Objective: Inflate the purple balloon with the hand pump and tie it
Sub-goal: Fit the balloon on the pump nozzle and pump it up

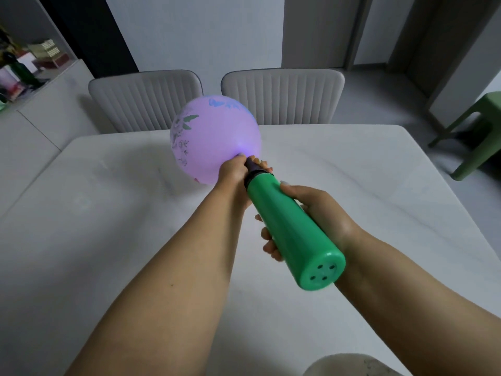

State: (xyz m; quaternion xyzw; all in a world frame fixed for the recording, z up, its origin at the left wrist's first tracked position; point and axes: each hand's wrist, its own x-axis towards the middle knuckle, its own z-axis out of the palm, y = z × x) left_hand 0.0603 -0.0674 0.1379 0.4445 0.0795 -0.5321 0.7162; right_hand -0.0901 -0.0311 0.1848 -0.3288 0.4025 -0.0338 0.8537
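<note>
Balloon (215,138): one, purple, inflated, on pump nozzle.
Pump (292,232): one, green.
Left hand (233,172): fingers pinch balloon neck.
Right hand (317,213): fingers wrapped round pump.
Chairs (146,100): two.

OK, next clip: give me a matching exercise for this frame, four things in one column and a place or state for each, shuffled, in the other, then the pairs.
Things:
1. purple balloon
2. green hand pump
3. left hand
4. green stool

Places or states:
A. on the floor right of the table
B. inflated, on the pump's nozzle
C. gripped round its barrel by the right hand
D. pinching the balloon's neck at the nozzle

Pairs: 1-B, 2-C, 3-D, 4-A
</note>
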